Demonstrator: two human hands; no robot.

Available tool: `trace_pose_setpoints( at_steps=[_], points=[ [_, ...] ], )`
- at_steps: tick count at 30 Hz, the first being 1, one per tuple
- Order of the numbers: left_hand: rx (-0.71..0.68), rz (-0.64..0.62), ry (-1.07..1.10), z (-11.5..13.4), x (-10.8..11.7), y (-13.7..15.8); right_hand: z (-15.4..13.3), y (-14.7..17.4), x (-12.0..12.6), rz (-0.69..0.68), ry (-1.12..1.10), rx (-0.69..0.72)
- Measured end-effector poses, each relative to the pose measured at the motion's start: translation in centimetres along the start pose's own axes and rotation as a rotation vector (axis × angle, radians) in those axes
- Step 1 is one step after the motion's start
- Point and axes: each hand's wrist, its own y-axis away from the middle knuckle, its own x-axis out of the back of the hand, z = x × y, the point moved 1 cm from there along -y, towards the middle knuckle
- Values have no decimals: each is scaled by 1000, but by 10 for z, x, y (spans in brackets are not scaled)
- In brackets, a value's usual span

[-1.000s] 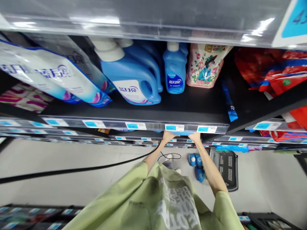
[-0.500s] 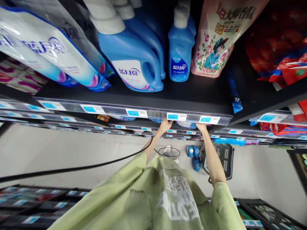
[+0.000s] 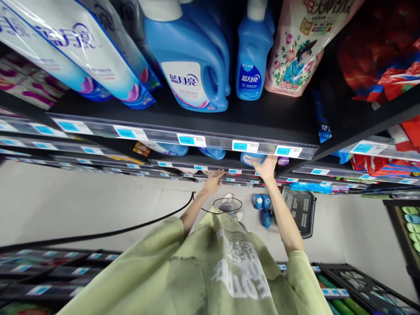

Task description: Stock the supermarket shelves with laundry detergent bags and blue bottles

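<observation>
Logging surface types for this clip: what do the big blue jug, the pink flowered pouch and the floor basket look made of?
The big blue jug looks like moulded, semi-gloss plastic: one-piece handle, soft sheen. The pink flowered pouch seems to be flexible printed film, glossy, with slack, creased sides. The floor basket looks like dark rigid plastic with a slotted grid, though coated wire cannot be ruled out. The right hand reaches a blue bottle beneath the shelf edge.

On the upper shelf [image 3: 262,124] a large jug [image 3: 193,57] stands between a leaning refill pouch [image 3: 82,52] on its left and a slim bottle [image 3: 252,57] on its right; a flowered pouch [image 3: 305,48] stands right of the slim bottle. Price tags [image 3: 244,146] line the shelf's front edge. Under that edge, the right hand [image 3: 267,168] touches a bottle [image 3: 251,159] on the shelf below, and the left hand [image 3: 213,181] lies to its left, apart from it. On the floor below, three bottles [image 3: 262,209] lie just left of a basket [image 3: 300,210].
</observation>
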Motion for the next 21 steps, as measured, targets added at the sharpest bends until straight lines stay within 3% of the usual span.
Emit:
trace_pose_setpoints(
  at_steps=[5,9,21],
  points=[
    [-109,-141,-57,12,-41,6,-2,-9,4,-101,95,-52],
    [-115,-162,-85,19,-63,-1,11,-16,4,-145,85,-122],
    [-73,-149,-124,16,-76,-1,17,-23,-1,-105,63,-159]
  ],
)
